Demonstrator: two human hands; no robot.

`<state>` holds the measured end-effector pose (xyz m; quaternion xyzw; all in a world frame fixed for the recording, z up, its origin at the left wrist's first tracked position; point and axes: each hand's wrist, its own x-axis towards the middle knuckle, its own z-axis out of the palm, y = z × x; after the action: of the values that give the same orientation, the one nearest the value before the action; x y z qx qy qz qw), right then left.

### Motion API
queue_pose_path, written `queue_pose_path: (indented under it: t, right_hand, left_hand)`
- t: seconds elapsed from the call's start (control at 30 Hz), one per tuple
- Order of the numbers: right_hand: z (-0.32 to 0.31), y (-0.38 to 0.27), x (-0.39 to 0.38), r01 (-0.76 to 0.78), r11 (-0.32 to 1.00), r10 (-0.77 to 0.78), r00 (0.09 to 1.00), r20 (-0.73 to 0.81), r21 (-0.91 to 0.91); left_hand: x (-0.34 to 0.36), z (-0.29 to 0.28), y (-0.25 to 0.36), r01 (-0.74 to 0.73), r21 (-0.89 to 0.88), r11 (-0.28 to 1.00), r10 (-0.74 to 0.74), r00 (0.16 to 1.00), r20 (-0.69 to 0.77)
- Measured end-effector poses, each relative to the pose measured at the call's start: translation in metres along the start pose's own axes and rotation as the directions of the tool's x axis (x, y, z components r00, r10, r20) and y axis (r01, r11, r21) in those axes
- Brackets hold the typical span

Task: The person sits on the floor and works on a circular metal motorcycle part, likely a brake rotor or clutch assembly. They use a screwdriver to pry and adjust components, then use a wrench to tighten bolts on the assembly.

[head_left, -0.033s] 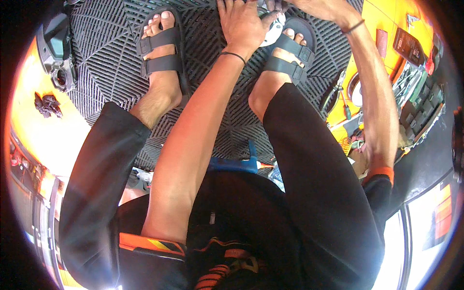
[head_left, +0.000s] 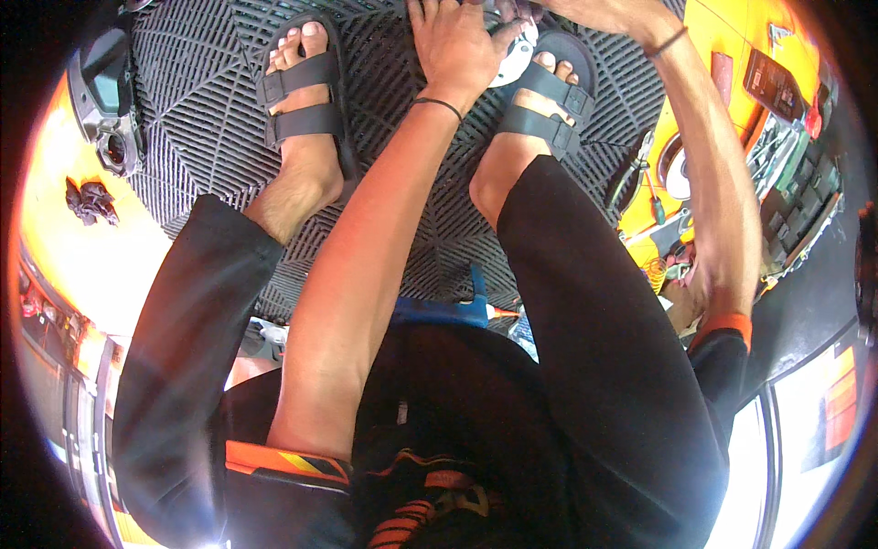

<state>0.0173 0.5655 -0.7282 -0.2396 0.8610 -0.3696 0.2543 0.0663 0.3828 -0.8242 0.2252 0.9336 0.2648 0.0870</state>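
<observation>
At the top edge, between and just beyond my sandalled feet, a silver-white metal part (head_left: 515, 62) with holes is partly cut off by the frame. My left hand (head_left: 455, 50) lies over its left side, its thumb bent against it and its fingertips running to the frame's edge. From the right, my right hand (head_left: 604, 13) reaches the same part. Its darkened fingertips are bent together there, and most of that hand is out of the frame, so what they pinch is hidden.
A black ribbed mat (head_left: 393, 101) lies underfoot. On the right are pliers (head_left: 631, 174), a screwdriver (head_left: 657, 209), a dull red cylinder (head_left: 722, 78) and a dark package (head_left: 774, 87). A blue tool (head_left: 448, 311) lies close to me. At left sit a dark housing (head_left: 105, 91) and crumpled black material (head_left: 90, 201).
</observation>
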Motion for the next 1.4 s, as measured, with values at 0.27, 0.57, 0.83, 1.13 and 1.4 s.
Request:
queue_pose_path:
  t: [0.27, 0.57, 0.83, 1.13, 1.4]
  right_hand:
    - [-0.001, -0.007, -0.031, -0.265, 0.729, 0.361, 0.932, -0.025, 0.631]
    - [0.018, -0.001, -0.037, -0.091, 0.989, 0.128, 0.918, -0.375, 0.115]
    - [0.030, -0.007, -0.048, -0.075, 0.997, 0.075, 0.902, -0.425, 0.016]
    - [0.034, -0.002, -0.052, -0.005, 1.000, 0.006, 0.912, -0.409, 0.004]
    - [0.109, 0.002, -0.043, 0.091, 0.823, 0.533, 0.219, -0.817, 0.561]
  left_hand:
    - [-0.006, 0.000, 0.003, -0.040, -0.007, 0.999, 0.040, 0.999, -0.007]
    - [-0.001, 0.001, 0.000, -0.076, -0.017, 0.997, 0.076, 0.997, -0.026]
    - [0.000, -0.003, 0.001, -0.033, -0.044, 0.998, 0.034, 0.999, 0.016]
    - [-0.001, -0.002, 0.000, -0.039, -0.030, 0.999, 0.040, 0.999, 0.026]
    - [-0.001, -0.001, 0.000, -0.026, -0.072, 0.997, 0.026, 1.000, 0.002]
